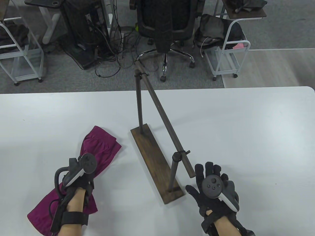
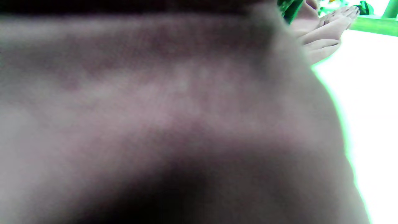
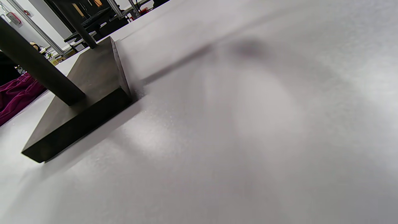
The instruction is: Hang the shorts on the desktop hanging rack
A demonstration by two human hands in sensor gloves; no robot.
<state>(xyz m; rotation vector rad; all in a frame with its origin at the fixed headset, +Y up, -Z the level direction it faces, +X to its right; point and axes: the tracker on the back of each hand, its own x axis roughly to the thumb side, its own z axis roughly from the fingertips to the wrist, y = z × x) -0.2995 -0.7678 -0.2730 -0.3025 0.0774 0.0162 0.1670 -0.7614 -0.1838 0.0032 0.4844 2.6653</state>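
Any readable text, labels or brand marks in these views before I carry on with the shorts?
None can be read.
Magenta fabric shorts: no visible tag or print.
Dark wooden hanging rack: no marking.
Tracker on the right hand: buttons only, any symbols too small to read.
Left wrist view: wholly blurred.

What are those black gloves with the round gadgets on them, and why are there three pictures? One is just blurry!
Those are a person's two hands in black sensor gloves; the round gadgets are trackers strapped on the backs.

The big picture looks down at the white table. The other two come from small cameras on each wrist.

The left hand rests on the magenta fabric shorts, so its camera is pressed close and sees only blur. I can't tell whether it grips them.

The right hand is spread open, holding nothing, beside the dark wooden hanging rack. Its camera sees the rack's base low across the table.

Nothing hangs on the rack.
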